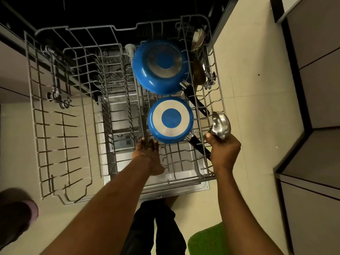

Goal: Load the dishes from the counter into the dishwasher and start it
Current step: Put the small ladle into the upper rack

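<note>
A grey wire dishwasher rack [35,100] is pulled out below me. Two blue pans lie upside down on its right half: a large blue pan [160,66] at the back and a small blue pan [170,119] in front of it, both with black handles pointing right. My left hand [147,151] reaches in with fingers straight, its fingertips at the near edge of the small pan. My right hand [223,148] grips a steel ladle [220,125] over the rack's right rim, bowl up. More utensils [197,38] stand in the back right corner.
The open dishwasher door [184,183] lies under the rack. The rack's left half holds only bare tines. Cream floor tiles surround it, with cabinets [312,89] on the right and a green mat [207,240] near my legs. A pink-edged object [18,214] sits at the lower left.
</note>
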Demonstrator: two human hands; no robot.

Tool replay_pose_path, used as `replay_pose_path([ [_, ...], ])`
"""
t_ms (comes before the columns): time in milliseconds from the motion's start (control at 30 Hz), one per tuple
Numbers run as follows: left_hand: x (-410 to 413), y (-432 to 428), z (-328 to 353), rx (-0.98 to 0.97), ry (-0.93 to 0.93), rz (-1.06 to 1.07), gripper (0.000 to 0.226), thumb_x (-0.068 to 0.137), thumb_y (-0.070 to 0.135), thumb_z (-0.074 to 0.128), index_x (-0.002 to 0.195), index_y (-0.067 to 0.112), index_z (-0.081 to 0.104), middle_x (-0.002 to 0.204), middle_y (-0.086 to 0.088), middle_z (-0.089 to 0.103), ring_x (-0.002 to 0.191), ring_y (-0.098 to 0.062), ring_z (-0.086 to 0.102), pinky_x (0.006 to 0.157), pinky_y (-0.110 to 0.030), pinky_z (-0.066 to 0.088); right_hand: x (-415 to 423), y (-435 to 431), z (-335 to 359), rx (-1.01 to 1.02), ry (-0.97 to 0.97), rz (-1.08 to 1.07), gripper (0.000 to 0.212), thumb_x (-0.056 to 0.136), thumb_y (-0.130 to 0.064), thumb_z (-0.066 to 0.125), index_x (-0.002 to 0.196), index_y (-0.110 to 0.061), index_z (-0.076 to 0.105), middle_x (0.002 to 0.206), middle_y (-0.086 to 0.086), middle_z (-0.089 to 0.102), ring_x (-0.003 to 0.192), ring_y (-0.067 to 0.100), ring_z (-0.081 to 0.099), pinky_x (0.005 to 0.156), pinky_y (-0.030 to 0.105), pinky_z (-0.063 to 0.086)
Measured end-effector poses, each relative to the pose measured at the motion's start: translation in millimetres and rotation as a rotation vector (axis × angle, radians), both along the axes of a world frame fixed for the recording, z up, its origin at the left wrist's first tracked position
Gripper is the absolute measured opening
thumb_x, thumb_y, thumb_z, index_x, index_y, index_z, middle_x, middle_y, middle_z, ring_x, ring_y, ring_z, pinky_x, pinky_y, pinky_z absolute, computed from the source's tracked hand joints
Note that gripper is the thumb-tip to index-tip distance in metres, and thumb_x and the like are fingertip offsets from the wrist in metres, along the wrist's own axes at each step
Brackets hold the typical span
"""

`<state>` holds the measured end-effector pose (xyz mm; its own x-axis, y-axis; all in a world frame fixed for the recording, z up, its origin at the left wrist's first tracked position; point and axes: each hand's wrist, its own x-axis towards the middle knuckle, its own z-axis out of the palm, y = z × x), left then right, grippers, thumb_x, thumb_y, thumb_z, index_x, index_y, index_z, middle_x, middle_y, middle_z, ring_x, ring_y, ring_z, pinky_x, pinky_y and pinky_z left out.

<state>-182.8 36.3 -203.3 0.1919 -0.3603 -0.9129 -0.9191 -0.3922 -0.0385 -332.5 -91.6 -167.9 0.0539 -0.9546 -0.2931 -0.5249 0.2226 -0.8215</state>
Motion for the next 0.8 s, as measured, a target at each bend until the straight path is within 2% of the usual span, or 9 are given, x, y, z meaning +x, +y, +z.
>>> replay_pose_path([
  [100, 0.1, 2.2, -1.0, -0.001, -0.003, -0.007, 0.097, 0.096, 0.063, 0.036, 0.155, 0.007, -0.017, 0.164, -0.016, -0.015, 0.148, -0.039, -0.019, 0.122, -0.05, -0.009, -2.3, -1.3, -1.1, -0.001, -0.002, -0.009, 0.018, 0.077, -0.005, 0.079, 0.094, -0.003, 0.072, 0.08, 0.003, 0.07, 0.074, 0.015, 0.066, 0.065, 0.024, 0.051],
  [233, -0.3, 3.5, -0.9, -0.011, -0.003, -0.011, 0.097, 0.096, 0.063, 0.036, 0.155, 0.007, -0.016, 0.164, -0.016, -0.014, 0.148, -0.039, -0.019, 0.122, -0.05, -0.01, -6.7, 0.2, 4.2, 0.039, -0.05, 0.012, 0.021, 0.077, -0.008, 0.079, 0.096, -0.006, 0.072, 0.079, -0.001, 0.068, 0.071, 0.01, 0.064, 0.063, 0.029, 0.054],
  [400, -0.8, 2.7, 2.8, -0.026, -0.005, 0.003, 0.097, 0.096, 0.062, 0.038, 0.155, 0.007, -0.015, 0.164, -0.015, -0.013, 0.149, -0.038, -0.019, 0.122, -0.049, -0.01, -5.5, 1.0, 18.0, 0.041, -0.167, 0.079, 0.042, 0.075, -0.01, 0.082, 0.113, -0.014, 0.066, 0.1, -0.008, 0.069, 0.087, -0.003, 0.065, 0.072, 0.011, 0.051],
  [467, -0.6, 3.2, 3.0, -0.027, -0.003, 0.004, 0.097, 0.096, 0.063, 0.038, 0.155, 0.007, -0.015, 0.164, -0.015, -0.013, 0.149, -0.038, -0.019, 0.122, -0.048, -0.011, -6.3, 5.7, 16.3, -0.004, -0.106, 0.087, 0.039, 0.077, -0.015, 0.081, 0.114, -0.011, 0.068, 0.102, -0.004, 0.07, 0.091, 0.004, 0.065, 0.071, 0.01, 0.051],
  [567, -0.1, 4.2, 2.7, -0.036, -0.002, 0.004, 0.097, 0.095, 0.063, 0.038, 0.155, 0.008, -0.015, 0.164, -0.015, -0.013, 0.149, -0.038, -0.018, 0.122, -0.049, -0.009, -7.4, 14.6, 7.6, -0.09, 0.112, 0.085, 0.037, 0.08, -0.019, 0.078, 0.113, -0.005, 0.07, 0.104, 0.005, 0.066, 0.088, 0.014, 0.062, 0.065, 0.009, 0.046],
  [700, -0.7, 5.8, 3.8, -0.045, 0.001, 0.006, 0.097, 0.095, 0.063, 0.038, 0.155, 0.007, -0.015, 0.165, -0.015, -0.012, 0.149, -0.038, -0.018, 0.122, -0.049, -0.009, -7.1, 23.6, 1.3, -0.138, 0.3, 0.034, 0.021, 0.085, -0.025, 0.074, 0.097, -0.007, 0.073, 0.089, 0.007, 0.066, 0.077, 0.018, 0.063, 0.062, 0.023, 0.047],
  [800, -0.1, 5.0, 3.9, -0.051, 0.002, -0.007, 0.097, 0.096, 0.063, 0.038, 0.155, 0.007, -0.014, 0.165, -0.015, -0.011, 0.149, -0.038, -0.017, 0.122, -0.05, -0.009, -7.5, 25.5, -1.2, -0.128, 0.359, 0.022, 0.017, 0.086, -0.022, 0.073, 0.097, -0.009, 0.07, 0.088, 0.007, 0.069, 0.079, 0.023, 0.067, 0.065, 0.03, 0.053],
])
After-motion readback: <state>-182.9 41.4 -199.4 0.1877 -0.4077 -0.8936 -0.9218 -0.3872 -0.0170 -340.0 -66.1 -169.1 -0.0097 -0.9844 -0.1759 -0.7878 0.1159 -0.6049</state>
